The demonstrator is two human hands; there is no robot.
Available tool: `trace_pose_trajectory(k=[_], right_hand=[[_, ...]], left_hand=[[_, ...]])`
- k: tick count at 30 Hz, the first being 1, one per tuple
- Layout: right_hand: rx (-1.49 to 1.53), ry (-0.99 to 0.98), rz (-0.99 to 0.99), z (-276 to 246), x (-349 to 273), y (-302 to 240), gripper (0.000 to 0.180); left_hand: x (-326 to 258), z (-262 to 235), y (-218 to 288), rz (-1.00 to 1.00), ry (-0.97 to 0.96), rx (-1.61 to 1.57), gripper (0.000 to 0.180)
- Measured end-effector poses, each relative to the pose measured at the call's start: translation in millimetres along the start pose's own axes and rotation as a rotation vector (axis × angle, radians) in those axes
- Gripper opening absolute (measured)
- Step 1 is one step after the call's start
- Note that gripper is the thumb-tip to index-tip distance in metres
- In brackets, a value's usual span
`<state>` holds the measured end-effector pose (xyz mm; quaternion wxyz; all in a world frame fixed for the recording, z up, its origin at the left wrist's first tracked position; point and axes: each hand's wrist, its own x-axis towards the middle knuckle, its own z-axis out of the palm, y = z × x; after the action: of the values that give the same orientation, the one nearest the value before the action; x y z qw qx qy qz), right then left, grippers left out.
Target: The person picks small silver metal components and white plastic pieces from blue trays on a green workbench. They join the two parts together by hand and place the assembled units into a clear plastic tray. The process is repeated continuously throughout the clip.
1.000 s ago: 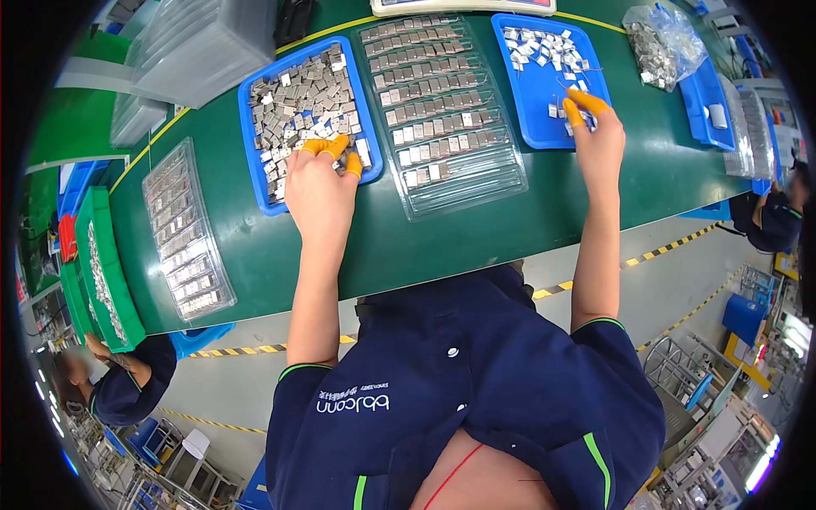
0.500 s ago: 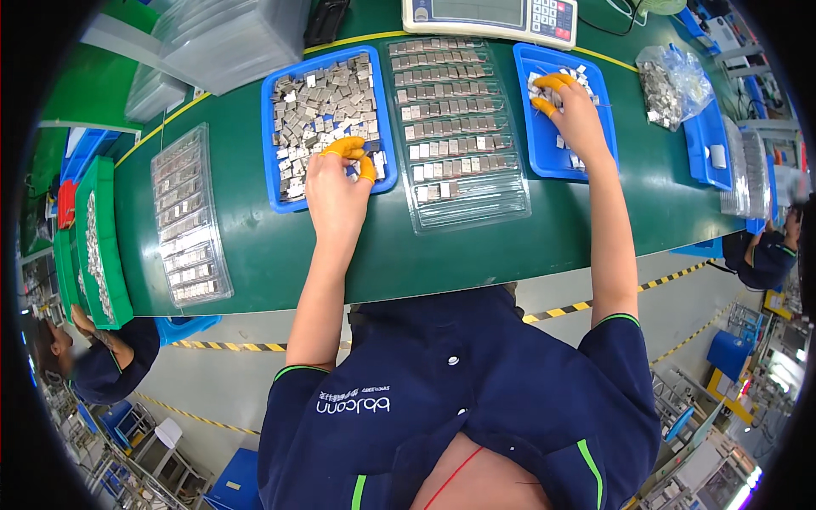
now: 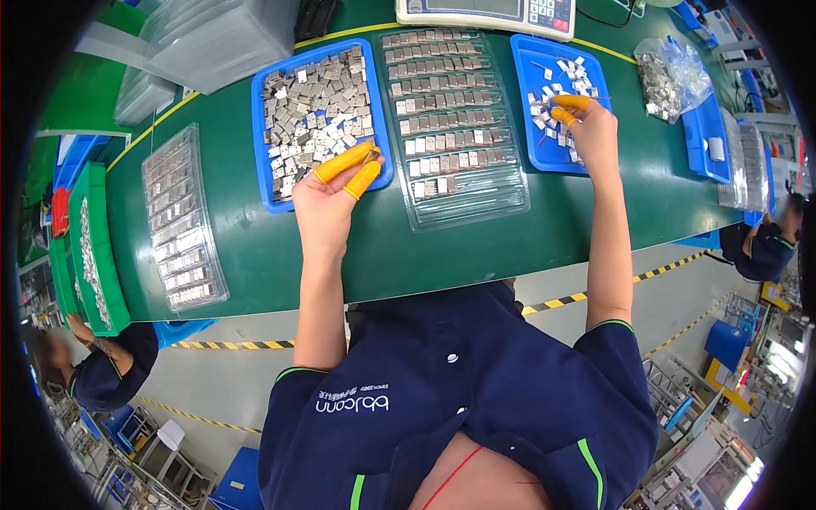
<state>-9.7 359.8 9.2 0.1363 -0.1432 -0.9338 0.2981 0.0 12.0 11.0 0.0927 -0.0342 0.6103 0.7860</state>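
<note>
Yellow finger cots cover the thumb and forefinger of each hand. My left hand [image 3: 327, 200] pinches a small metal connector piece [image 3: 371, 156] over the near right corner of a blue tray [image 3: 281, 206] heaped with similar silvery pieces. My right hand [image 3: 593, 140] is over a second blue tray [image 3: 551, 164], which holds small white parts [image 3: 578, 71], some with thin leads. Its thumb and forefinger are closed together among them; what is between the tips is hidden. Between the trays lies a clear blister tray [image 3: 476, 201] with rows of metal pieces, its nearest filled row only partly occupied.
A scale [image 3: 489, 12] stands at the back. Another filled blister tray [image 3: 183, 221] and a green bin [image 3: 104, 246] are at left, with stacked clear trays [image 3: 217, 42] behind. A bag of parts [image 3: 671, 81] lies at right. Co-workers sit at both sides.
My left hand has drawn back from the heap, turned its fingertips up and now shows a metal piece. My right hand has come slightly nearer and right, within the white parts' tray.
</note>
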Motion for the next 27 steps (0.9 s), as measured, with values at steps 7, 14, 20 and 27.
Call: trace_pose_trajectory(k=[7, 14, 20, 27], right_hand=[[-0.278, 0.291, -0.176, -2, -1, 11, 0.016], [0.700, 0.220, 0.007, -2, -23, -36, 0.022], [0.938, -0.022, -0.112, 29, -80, -115, 0.022], [1.262, -0.379, 0.257, 44, -104, -136, 0.022]], left_hand=[[-2, 2, -3, 0.009, -0.012, 0.006, 0.030], [-7, 13, -5, 0.017, -0.064, 0.035, 0.029], [-14, 31, 3, -0.171, -0.295, -0.380, 0.027], [-15, 30, -1, -0.172, -0.323, -0.504, 0.028]])
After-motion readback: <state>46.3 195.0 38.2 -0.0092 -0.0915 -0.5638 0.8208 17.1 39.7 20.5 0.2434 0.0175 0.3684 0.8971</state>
